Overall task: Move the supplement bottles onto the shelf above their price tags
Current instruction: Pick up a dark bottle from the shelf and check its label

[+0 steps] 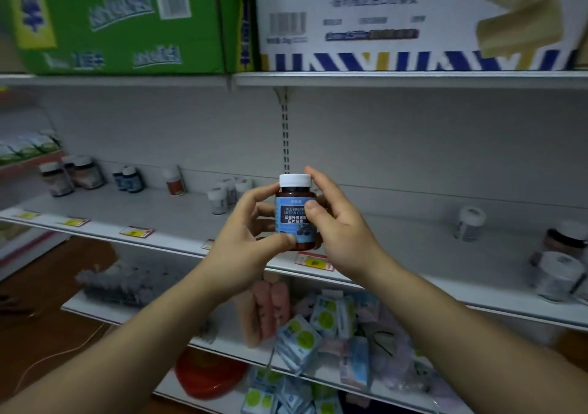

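Note:
Both my hands hold up a brown supplement bottle (294, 216) with a white cap and a blue blueberry label, upright in front of the middle shelf (397, 273). My left hand (245, 241) grips its left side and base. My right hand (337, 222) grips its right side, thumb across the label. Red and yellow price tags (314, 261) line the shelf's front edge, one just below the bottle. More bottles stand on the shelf: blue-labelled ones (129, 179) at the left, white ones (222, 195) behind my left hand.
Brown jars (71, 174) stand far left and a clear bottle (469, 224) and jars (556, 275) at the right. Green (127, 18) and white (413, 15) cartons sit on the top shelf. The lower shelf holds small packets (318, 327) and a red basin (206, 378).

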A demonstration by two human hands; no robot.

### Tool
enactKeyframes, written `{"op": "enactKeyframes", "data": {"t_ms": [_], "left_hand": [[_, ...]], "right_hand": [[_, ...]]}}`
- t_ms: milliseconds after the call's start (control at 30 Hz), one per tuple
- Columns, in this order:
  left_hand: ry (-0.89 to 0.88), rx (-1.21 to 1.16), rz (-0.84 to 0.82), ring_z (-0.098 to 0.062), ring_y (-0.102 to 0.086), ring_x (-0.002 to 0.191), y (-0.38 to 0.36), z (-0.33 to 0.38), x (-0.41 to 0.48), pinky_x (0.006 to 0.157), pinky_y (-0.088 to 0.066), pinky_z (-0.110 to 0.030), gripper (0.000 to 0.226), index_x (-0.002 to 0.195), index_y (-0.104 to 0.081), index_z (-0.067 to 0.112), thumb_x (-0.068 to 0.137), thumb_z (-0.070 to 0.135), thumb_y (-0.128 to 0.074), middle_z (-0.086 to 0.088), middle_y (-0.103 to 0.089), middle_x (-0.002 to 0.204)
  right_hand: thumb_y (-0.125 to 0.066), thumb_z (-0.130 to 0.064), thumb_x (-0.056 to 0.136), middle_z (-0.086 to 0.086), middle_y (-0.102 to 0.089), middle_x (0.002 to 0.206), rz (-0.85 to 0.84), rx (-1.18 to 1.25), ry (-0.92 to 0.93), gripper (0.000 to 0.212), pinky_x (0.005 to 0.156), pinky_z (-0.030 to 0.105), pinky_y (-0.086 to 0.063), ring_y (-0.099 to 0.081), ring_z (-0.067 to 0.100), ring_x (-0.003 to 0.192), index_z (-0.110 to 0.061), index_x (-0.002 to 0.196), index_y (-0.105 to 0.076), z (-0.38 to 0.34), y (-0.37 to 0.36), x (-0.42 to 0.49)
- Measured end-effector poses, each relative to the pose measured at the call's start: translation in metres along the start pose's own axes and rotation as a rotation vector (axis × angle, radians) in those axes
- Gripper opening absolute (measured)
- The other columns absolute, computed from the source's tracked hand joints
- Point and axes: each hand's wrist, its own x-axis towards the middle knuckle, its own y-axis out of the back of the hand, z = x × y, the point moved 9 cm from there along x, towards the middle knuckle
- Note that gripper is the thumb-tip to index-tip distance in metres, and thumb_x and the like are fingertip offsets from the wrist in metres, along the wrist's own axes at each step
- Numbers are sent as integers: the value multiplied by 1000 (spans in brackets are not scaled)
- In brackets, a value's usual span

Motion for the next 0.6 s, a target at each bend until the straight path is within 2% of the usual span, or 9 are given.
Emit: {"op": "enactKeyframes", "data": {"t_ms": [100, 233, 333, 400, 500, 600], "left_hand": [[14, 17, 32, -17, -64, 99, 66, -10, -7, 88, -54, -41, 61, 115, -49, 42, 64, 15, -68, -1, -59, 103], [21, 58, 39, -13, -64, 97, 152, -18, -16, 83, -55, -35, 62, 112, -48, 46, 61, 21, -71, 0, -59, 102], [35, 74, 67, -11, -64, 96, 208, -24, -21, 82, -56, -33, 62, 114, -46, 43, 62, 18, -68, 0, -59, 102], [45, 90, 89, -8, -63, 96, 242, -31, -19, 79, -56, -27, 61, 114, -45, 44, 64, 17, -67, 0, -59, 103], [70, 114, 97, -3, -63, 95, 285, -49, -8, 76, -55, -21, 61, 112, -44, 48, 65, 17, -67, 2, -59, 106], [104, 139, 118, -8, -62, 100, 323, -75, 13, 75, -53, -23, 64, 111, -43, 50, 75, 5, -71, 7, -55, 112]], "right_hand": [[-42, -12, 98, -11, -55, 107, -11, 0, -12, 42, 81, 17, -51, -59, 2, 98, -49, 120, -40, 14, -61, 24], [-42, -10, 98, -9, -53, 108, -52, 11, -20, 44, 79, 13, -51, -57, 1, 95, -40, 130, -37, 25, -142, 54], [-43, -10, 98, -5, -55, 113, -95, 31, -31, 44, 84, 22, -53, -60, 5, 99, -45, 124, -39, 37, -196, 78], [-43, -11, 98, -4, -56, 110, -125, 24, -38, 43, 85, 27, -54, -61, 10, 100, -47, 122, -39, 46, -225, 95], [-44, -14, 98, -7, -54, 102, -148, -52, -53, 45, 76, 21, -53, -59, 6, 90, -48, 125, -35, 62, -257, 123], [-46, -16, 97, -3, -54, 115, -172, -148, -60, 49, 83, 30, -53, -58, 9, 94, -44, 135, -32, 87, -281, 158]]}}
